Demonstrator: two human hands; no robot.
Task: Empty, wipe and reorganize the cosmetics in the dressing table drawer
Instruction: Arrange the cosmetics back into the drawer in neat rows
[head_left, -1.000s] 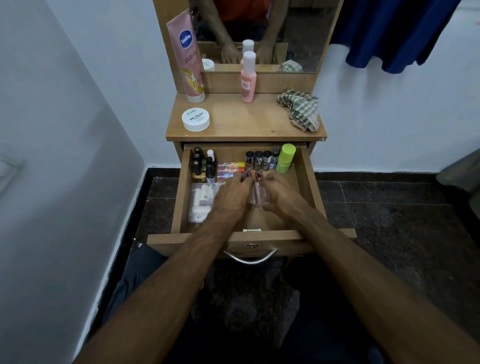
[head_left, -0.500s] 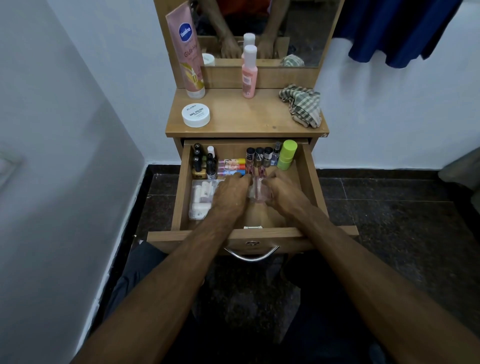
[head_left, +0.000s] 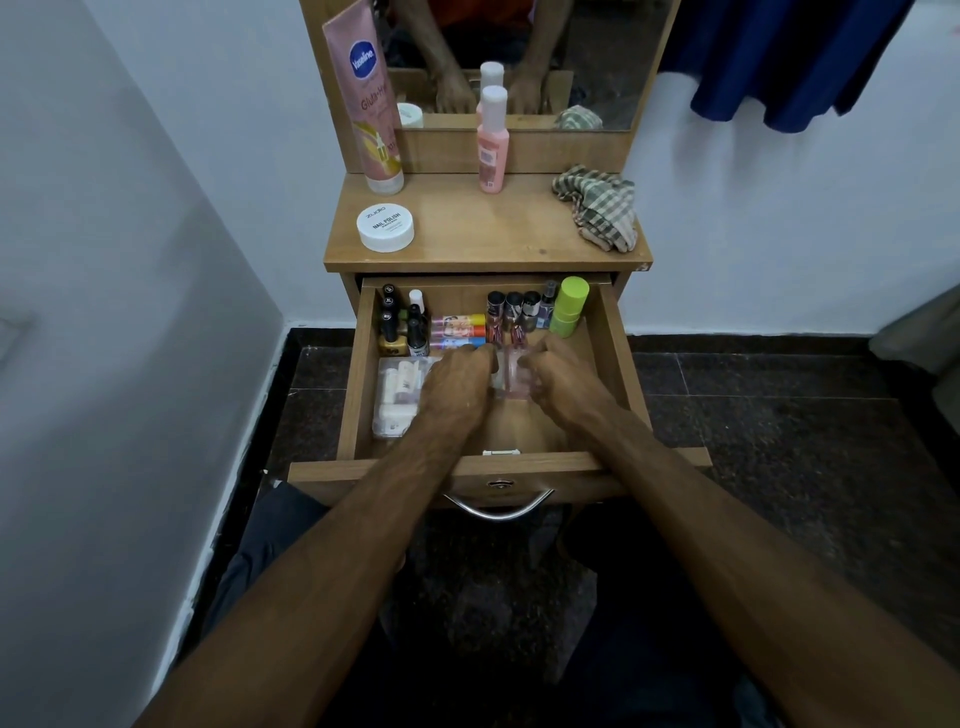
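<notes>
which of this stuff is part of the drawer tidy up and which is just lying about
Part of the job:
drawer
nail polish bottles
lip balm sticks
green tube
clear holder, between left hand and right hand
checked cloth

Just lying about:
blue garment
mirror

hands: 2, left hand (head_left: 457, 379) & right hand (head_left: 563, 376)
lime-green tube (head_left: 569, 306): 1
lip balm sticks (head_left: 457, 330): 3, stacked
dark-capped polish bottles (head_left: 513, 306): 3 in back row
clear pouch (head_left: 397, 397): 1
white jar (head_left: 385, 227): 1
Vaseline tube (head_left: 371, 104): 1
pink bottle (head_left: 492, 140): 1
checked cloth (head_left: 597, 210): 1
</notes>
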